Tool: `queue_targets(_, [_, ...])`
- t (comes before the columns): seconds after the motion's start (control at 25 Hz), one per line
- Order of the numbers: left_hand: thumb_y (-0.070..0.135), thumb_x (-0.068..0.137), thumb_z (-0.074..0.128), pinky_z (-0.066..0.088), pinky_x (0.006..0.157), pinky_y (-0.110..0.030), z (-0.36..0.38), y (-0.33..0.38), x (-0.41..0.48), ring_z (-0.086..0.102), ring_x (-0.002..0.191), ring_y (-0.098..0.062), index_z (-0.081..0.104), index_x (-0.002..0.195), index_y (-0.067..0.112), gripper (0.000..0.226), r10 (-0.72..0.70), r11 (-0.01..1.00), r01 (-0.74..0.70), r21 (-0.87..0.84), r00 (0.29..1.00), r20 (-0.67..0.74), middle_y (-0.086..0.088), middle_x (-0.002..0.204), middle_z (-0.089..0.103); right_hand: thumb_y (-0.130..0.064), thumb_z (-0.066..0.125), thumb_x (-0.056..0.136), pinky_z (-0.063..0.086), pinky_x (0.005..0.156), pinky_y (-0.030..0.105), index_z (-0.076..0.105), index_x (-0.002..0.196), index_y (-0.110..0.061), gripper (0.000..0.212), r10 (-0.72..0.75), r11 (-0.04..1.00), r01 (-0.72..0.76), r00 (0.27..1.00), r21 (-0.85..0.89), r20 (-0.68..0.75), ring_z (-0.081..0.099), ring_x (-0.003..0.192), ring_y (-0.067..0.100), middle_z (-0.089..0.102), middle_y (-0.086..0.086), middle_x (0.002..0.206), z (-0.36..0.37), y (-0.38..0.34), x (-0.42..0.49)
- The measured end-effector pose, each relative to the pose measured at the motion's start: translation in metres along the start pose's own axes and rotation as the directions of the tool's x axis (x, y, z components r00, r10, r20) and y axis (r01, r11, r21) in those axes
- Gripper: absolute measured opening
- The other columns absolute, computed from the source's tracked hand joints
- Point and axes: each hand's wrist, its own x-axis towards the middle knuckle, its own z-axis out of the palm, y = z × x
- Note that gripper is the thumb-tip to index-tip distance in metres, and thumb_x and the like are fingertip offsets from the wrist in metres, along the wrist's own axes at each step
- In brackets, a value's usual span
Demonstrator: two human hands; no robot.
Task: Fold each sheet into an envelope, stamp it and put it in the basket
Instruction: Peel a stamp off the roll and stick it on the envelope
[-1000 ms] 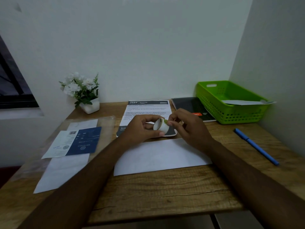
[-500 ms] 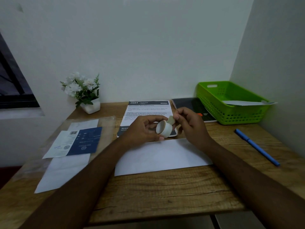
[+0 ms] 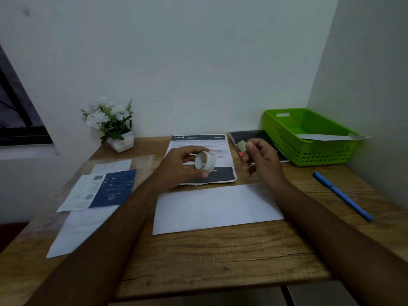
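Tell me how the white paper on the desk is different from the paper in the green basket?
The desk paper lies flat on the wood; the basket paper rests across the green basket, one end poking past its rim. The basket paper shows a small piece stuck near that end; the desk paper shows none. Both are white and long.

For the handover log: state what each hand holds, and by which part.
The left hand grips the tape roll round its outer rim, thumb beneath. The right hand pinches a short tape strip by its lower end.
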Motion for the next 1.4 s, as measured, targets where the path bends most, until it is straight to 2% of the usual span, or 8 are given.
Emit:
queue_targets(0.32, [0.018, 0.06, 0.087, 0.053, 0.069, -0.018, -0.073, -0.042, 0.001, 0.059, 0.083, -0.013, 0.06, 0.113, 0.007, 0.06, -0.017, 0.943, 0.21, 0.257, 0.805, -0.594, -0.008, 0.103, 0.066, -0.007, 0.058, 0.092, 0.052, 0.047, 0.022, 0.065, 0.089, -0.007, 0.007, 0.046, 0.998, -0.049, 0.996, 0.035, 0.078, 0.071, 0.062, 0.014, 0.074, -0.001, 0.073, 0.004, -0.009, -0.004])
queue_targets(0.44, [0.022, 0.07, 0.081, 0.051, 0.083, -0.036, -0.085, -0.062, -0.003, 0.061, 0.095, -0.022, 0.063, 0.112, 0.013, 0.046, -0.053, 0.872, 0.316, 0.374, 0.82, -0.57, -0.006, 0.108, 0.067, -0.004, 0.066, 0.086, 0.05, 0.048, 0.017, 0.069, 0.091, -0.004, 0.006, 0.032, 0.999, -0.033, 0.996, 0.012, 0.085, 0.072, 0.065, 0.012, 0.075, -0.002, 0.074, 0.003, -0.008, -0.005])
queue_targets(0.76, [0.033, 0.09, 0.058, 0.024, 0.106, -0.044, -0.082, -0.08, 0.005, 0.045, 0.124, -0.029, 0.048, 0.133, 0.019, 0.046, -0.196, 0.692, 0.45, 0.564, 0.87, -0.453, -0.01, 0.134, 0.054, 0.003, 0.069, 0.082, 0.053, 0.049, 0.022, 0.07, 0.096, -0.008, 0.018, 0.014, 0.999, -0.008, 0.99, -0.038, 0.14, 0.072, 0.067, 0.015, 0.075, 0.003, 0.081, 0.002, -0.001, -0.004])
queue_targets(0.88, [0.032, 0.086, 0.063, 0.001, 0.113, -0.059, -0.082, -0.079, 0.01, 0.034, 0.136, -0.025, 0.039, 0.139, 0.017, 0.06, -0.138, 0.639, 0.433, 0.636, 0.877, -0.46, -0.007, 0.149, 0.037, 0.004, 0.068, 0.082, 0.054, 0.05, 0.025, 0.07, 0.098, -0.008, 0.02, 0.009, 0.999, -0.002, 0.99, -0.049, 0.143, 0.071, 0.064, 0.014, 0.073, 0.004, 0.082, 0.002, -0.001, -0.003])
queue_targets(0.96, [0.021, 0.082, 0.069, 0.007, 0.115, -0.056, -0.075, -0.065, 0.012, 0.036, 0.135, -0.025, 0.043, 0.138, 0.013, 0.062, 0.067, 0.688, 0.285, 0.668, 0.891, -0.45, -0.007, 0.149, 0.037, 0.003, 0.067, 0.083, 0.053, 0.048, 0.025, 0.07, 0.099, -0.01, 0.021, -0.002, 0.996, 0.013, 0.99, -0.083, 0.141, 0.068, 0.06, 0.013, 0.073, -0.004, 0.074, 0.002, 0.001, -0.003])
queue_targets(1.08, [0.023, 0.079, 0.073, 0.048, 0.092, -0.032, -0.033, -0.015, 0.006, 0.063, 0.1, -0.017, 0.064, 0.114, 0.012, 0.038, 0.193, 0.877, -0.006, 0.481, 0.921, -0.34, -0.005, 0.111, 0.067, 0.003, 0.068, 0.083, 0.047, 0.048, 0.02, 0.072, 0.101, -0.01, 0.022, -0.034, 0.986, 0.062, 0.984, -0.156, 0.175, 0.061, 0.056, 0.013, 0.07, -0.013, 0.069, 0.002, 0.002, -0.004])
queue_targets(1.2, [0.029, 0.069, 0.081, 0.053, 0.069, -0.021, 0.016, 0.016, -0.001, 0.065, 0.072, -0.009, 0.072, 0.096, 0.015, 0.032, 0.028, 0.989, -0.006, 0.149, 0.989, -0.143, 0.002, 0.082, 0.072, -0.001, 0.073, 0.08, 0.044, 0.053, 0.017, 0.074, 0.095, -0.014, 0.02, -0.097, 0.954, 0.169, 0.955, -0.248, 0.28, 0.055, 0.059, 0.015, 0.071, -0.011, 0.08, 0.005, 0.001, -0.008])
queue_targets(1.4, [0.011, 0.081, 0.07, 0.057, 0.065, -0.03, 0.032, 0.011, 0.0, 0.066, 0.057, -0.017, 0.073, 0.085, 0.01, 0.005, -0.015, 1.0, 0.012, -0.027, 0.99, -0.138, -0.006, 0.071, 0.072, -0.002, 0.075, 0.079, 0.044, 0.054, 0.019, 0.066, 0.099, -0.015, 0.026, -0.102, 0.965, 0.171, 0.943, -0.198, 0.317, 0.053, 0.059, 0.007, 0.071, 0.005, 0.084, 0.007, 0.001, -0.01])
